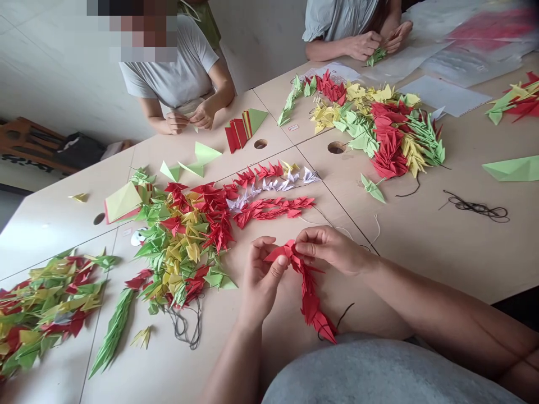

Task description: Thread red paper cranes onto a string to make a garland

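Note:
Between my two hands, over the near part of the table, is a red folded-paper crane point(289, 251) at the top of a string of red paper cranes point(309, 294). My left hand point(266, 275) pinches its left side between thumb and fingers. On the other side, my right hand point(326, 247) has thumb and fingertips closed on the same crane. The red string hangs down toward my grey shirt, with a dark thread end point(346, 315) beside its lower tip. A pale thread point(376, 229) lies behind my right hand.
To the left lies a large heap of red, yellow and green cranes point(185, 235); another heap point(46, 308) is farther left. Strung cranes point(387, 129) curl at the back right near a black cord point(480, 207). Two people work across the table, beside folded paper point(244, 129) and cable holes point(337, 147).

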The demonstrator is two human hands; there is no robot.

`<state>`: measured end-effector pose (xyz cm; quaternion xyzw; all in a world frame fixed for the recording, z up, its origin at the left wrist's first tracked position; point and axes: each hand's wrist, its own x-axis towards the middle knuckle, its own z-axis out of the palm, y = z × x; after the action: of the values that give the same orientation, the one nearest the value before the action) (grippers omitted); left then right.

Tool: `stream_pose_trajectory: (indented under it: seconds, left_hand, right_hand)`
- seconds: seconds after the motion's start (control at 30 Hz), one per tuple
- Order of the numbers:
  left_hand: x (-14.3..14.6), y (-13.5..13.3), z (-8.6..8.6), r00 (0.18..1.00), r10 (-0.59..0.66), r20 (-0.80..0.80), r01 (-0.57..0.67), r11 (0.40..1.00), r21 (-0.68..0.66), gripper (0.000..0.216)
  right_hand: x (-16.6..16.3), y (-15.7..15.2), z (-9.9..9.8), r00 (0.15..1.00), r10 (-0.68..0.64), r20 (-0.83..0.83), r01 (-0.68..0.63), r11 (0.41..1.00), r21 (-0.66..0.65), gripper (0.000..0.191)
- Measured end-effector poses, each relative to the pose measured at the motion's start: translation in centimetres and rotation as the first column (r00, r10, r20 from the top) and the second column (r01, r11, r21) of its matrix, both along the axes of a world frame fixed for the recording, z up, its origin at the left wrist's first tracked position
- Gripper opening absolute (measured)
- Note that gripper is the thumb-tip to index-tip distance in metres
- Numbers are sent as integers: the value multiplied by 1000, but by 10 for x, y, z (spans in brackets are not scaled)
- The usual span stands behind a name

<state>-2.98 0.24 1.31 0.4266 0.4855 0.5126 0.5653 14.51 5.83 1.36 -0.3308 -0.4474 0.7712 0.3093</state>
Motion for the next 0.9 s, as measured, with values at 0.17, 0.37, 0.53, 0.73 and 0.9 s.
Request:
stream_pose_trajectory:
  seconds: [0.17,0.37,0.53,0.73,0.9]
  left_hand:
    - [2,-3,-2,994,-106,-15,106,994,-16,58]
    - [5,-7,-9,972,-139,-188,137,990,-24,65]
    - [5,-4,-7,974,-170,-150,171,985,-6,51]
    - [3,-7,-5,984,-176,-30,175,984,-25,51]
    - [2,-5,0,977,-192,98,197,979,-48,48]
  right_hand:
    - [1,0,0,997,-58,-57,56,998,-35,36]
    - [2,1,1,997,-40,-67,38,999,-30,37]
    - [3,2,1,996,-62,-65,58,997,-54,38]
    - [5,4,2,987,-141,-82,135,988,-69,34]
    - [7,6,1,978,-153,-142,127,976,-176,31]
